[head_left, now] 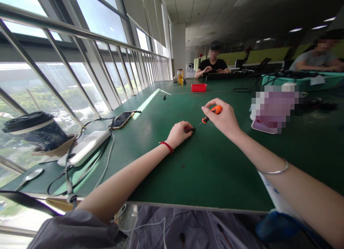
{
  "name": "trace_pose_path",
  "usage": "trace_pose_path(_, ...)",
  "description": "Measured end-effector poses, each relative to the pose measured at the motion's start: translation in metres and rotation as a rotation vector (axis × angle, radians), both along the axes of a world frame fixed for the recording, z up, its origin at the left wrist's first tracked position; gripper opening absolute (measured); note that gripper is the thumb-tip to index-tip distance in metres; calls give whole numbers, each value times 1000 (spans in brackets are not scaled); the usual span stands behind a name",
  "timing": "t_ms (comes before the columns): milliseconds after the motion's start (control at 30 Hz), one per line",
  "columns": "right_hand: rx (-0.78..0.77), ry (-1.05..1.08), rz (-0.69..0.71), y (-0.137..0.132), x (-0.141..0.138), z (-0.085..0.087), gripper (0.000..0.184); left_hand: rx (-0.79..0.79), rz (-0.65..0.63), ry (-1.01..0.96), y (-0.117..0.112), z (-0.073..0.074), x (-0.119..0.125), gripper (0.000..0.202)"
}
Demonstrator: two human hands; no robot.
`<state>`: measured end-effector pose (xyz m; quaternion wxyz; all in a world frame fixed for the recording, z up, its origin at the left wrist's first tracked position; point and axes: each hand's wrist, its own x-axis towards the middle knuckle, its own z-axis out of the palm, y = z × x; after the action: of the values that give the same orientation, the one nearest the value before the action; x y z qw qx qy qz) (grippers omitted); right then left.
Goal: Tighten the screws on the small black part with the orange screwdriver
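Note:
My left hand (179, 133) rests on the green table and pinches a small black part (191, 130) between thumb and fingers. What kind of part it is, I cannot make out. My right hand (221, 114) is closed around the orange and black handle of a screwdriver (205, 119). The screwdriver slants down to the left, and its thin metal tip meets the black part by my left fingertips. Farther up the table lies another small black piece (165, 97), apart from both hands.
On the left are a phone (121, 119), a white power bank-like device (87, 148) with cables, and a lidded cup (37, 130). A red tray (199, 87) and a jar (180, 76) stand farther back. A teal basket (303, 80) is at right. Two people sit across.

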<state>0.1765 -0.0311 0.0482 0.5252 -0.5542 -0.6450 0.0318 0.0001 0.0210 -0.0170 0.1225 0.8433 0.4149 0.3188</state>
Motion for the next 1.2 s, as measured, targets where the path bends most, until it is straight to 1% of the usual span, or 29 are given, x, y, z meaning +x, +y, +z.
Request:
trace_pose_path(100,11,16,8,2,0,-1,18,-4,-12,3,0,0,0,16)
trace_pose_path(267,36,30,24,5,3,-4,36,-12,-22,9,-1,2,0,18)
trace_pose_path(367,-1,7,-58,3,3,-3,38,-2,-35,6,-1,2,0,18)
trace_pose_path(433,-26,-3,-93,1,2,-1,36,4,-39,8,0,1,0,19)
trace_pose_path(533,-32,12,-26,0,1,0,26,3,-35,20,0,1,0,18)
trace_pose_path(633,-1,23,44,2,0,-1,20,-3,-26,26,0,1,0,18)
trace_pose_path(667,14,27,53,3,0,-2,21,-4,-23,26,0,1,1,18)
trace_pose_path(733,44,39,53,4,1,-4,30,-4,-21,23,0,1,1,17)
trace_pose_path(800,54,40,26,4,2,-4,37,-2,-25,19,-1,2,1,17)
trace_pose_path(933,18,3,-83,3,4,-3,36,-1,-27,28,-2,3,1,17)
trace_pose_path(1133,41,18,36,3,2,-3,20,-3,-28,30,-1,2,0,17)
trace_pose_path(1200,45,43,49,4,2,-3,27,1,-29,27,0,1,0,17)
